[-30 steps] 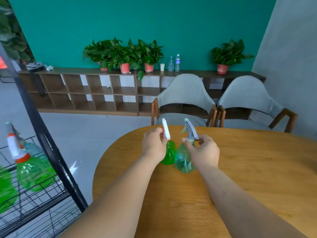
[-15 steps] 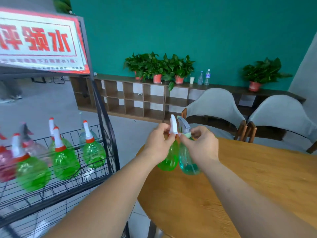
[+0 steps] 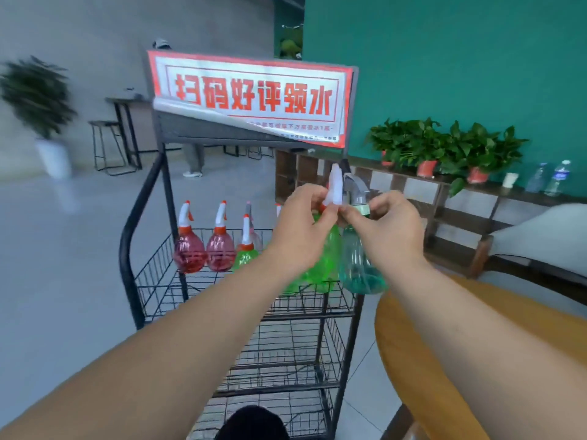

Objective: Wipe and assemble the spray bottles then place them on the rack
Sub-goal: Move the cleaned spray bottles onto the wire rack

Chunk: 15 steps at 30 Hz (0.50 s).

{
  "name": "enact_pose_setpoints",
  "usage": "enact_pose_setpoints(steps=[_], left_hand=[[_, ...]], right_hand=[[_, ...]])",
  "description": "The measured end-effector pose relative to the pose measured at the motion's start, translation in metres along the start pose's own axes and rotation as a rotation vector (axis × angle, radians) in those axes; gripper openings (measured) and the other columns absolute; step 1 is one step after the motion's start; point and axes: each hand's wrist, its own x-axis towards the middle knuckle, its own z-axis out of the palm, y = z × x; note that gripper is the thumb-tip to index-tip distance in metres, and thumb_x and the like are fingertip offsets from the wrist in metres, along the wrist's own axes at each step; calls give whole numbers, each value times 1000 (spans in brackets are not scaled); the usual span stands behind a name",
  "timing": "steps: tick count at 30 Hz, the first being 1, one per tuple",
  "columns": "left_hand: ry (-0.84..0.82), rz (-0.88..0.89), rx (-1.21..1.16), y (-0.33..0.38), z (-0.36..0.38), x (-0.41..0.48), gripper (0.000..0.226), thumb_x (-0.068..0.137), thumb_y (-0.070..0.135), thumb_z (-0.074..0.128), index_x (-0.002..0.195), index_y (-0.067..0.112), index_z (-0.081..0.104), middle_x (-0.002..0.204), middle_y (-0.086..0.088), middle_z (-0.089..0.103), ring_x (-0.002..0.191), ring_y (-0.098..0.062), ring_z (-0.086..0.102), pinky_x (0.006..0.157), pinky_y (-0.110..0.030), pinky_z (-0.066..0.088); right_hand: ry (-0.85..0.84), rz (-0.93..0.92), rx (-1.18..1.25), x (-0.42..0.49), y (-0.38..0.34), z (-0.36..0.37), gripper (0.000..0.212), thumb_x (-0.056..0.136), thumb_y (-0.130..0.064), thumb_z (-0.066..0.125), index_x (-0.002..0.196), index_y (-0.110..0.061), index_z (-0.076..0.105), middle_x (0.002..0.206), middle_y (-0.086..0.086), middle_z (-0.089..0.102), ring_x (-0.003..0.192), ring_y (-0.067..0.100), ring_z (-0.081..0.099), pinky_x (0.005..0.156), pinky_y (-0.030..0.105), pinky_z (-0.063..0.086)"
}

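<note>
You have turned from the wooden table (image 3: 413, 344) to the wire rack (image 3: 123, 249). Both bottles are now off the tabletop and held up at its top basket. Your left hand (image 3: 305, 236) pinches the green spray bottle (image 3: 320, 265) at the neck; your right hand (image 3: 390, 230) pinches the pale teal spray bottle (image 3: 359, 268) likewise. Trigger heads are fitted on both. Judgement: only placement beside the red bottles (image 3: 190, 255) remains.

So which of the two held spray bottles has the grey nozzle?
The teal spray bottle in the right hand; the green spray bottle in the left hand has white.
</note>
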Motion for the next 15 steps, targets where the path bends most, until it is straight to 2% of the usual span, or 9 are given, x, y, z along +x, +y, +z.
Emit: enact_pose_setpoints(steps=[2,5,9,12,13,15], left_hand=[[60,-27,28,-8,-36,-3,8,106,18,67,114,17,68,107,1,72,92,-3,63,84,-23,50],[120,-67,100,-21,-86,-6,13,106,21,66,118,15,70,105,6,72,91,5,62,81,-18,48],[188,-131,136,-40,-138,-8,16,107,22,66,120,16,72,100,13,70,86,6,61,76,-19,47],[221,-189,153,-55,-168,-8,7,107,22,65,112,20,69,97,15,67,82,6,59,72,-15,45],[236,-211,162,-61,-177,-8,5,107,22,65,110,20,68,97,15,66,80,4,58,70,-16,44],[254,-249,169,-73,-189,-9,6,106,21,66,110,16,69,98,12,68,82,-1,59,71,-16,43]], right_hand=[[-40,-26,40,-8,-21,28,44,82,-52,89,92,-20,61,78,-11,60,72,2,54,61,29,39],[-98,-55,93,-21,-48,68,43,81,-54,89,91,-21,62,81,-9,64,76,10,60,68,32,42],[-174,-64,131,-34,-73,118,43,80,-55,89,93,-22,64,83,-11,64,81,13,65,68,32,49],[-239,-77,118,-41,-85,150,42,83,-54,87,96,-22,64,85,-14,62,77,5,59,60,18,38],[-262,-69,119,-43,-87,162,41,84,-54,87,98,-22,64,86,-14,62,77,5,58,60,18,37],[-282,-47,127,-45,-87,183,39,86,-52,86,99,-21,65,87,-13,64,78,12,61,63,27,42]])
